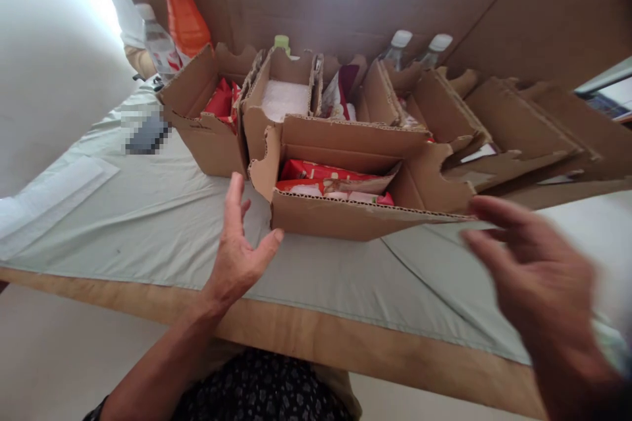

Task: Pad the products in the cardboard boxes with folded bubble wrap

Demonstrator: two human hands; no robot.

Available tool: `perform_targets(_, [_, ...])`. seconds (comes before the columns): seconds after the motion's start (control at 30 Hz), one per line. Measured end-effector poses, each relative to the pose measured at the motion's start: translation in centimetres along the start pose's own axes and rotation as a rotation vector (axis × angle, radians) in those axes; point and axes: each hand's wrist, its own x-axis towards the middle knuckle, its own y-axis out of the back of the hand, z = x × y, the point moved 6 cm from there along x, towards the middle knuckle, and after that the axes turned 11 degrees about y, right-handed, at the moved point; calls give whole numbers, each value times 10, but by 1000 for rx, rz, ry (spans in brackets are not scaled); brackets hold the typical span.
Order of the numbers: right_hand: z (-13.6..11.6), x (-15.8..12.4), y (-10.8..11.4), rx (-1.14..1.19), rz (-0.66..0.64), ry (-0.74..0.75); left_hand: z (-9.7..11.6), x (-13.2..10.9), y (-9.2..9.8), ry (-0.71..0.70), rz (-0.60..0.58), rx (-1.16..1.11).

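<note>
An open cardboard box (340, 218) sits in front of me with red packets (330, 174) inside. Left of that box, my left hand (241, 250) is open, thumb and fingers spread, holding nothing. My right hand (530, 263) is at the box's right corner, blurred by motion. Its thumb and fingers are apart around that corner; whether they touch the cardboard I cannot tell.
Behind stands a row of open cardboard boxes (212, 141) with packets in some. An orange bottle (185, 16) and clear bottles (397, 49) stand at the back. A pale cloth covers the table, whose wooden edge (316, 335) is near me. White sheets (54, 197) lie left.
</note>
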Motion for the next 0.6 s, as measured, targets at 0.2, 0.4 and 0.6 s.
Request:
perform_targets(0.2, [-13,-10,-84,287,-90,-73,-19,1,-39,144,-122,-207])
perform_targets(0.4, [-43,-9,-63,263,61,-21,12,-9,-23,76,-114,-186])
perform_targets(0.6, [-53,-22,-42,223,110,29,37,-21,-14,41,-81,-137])
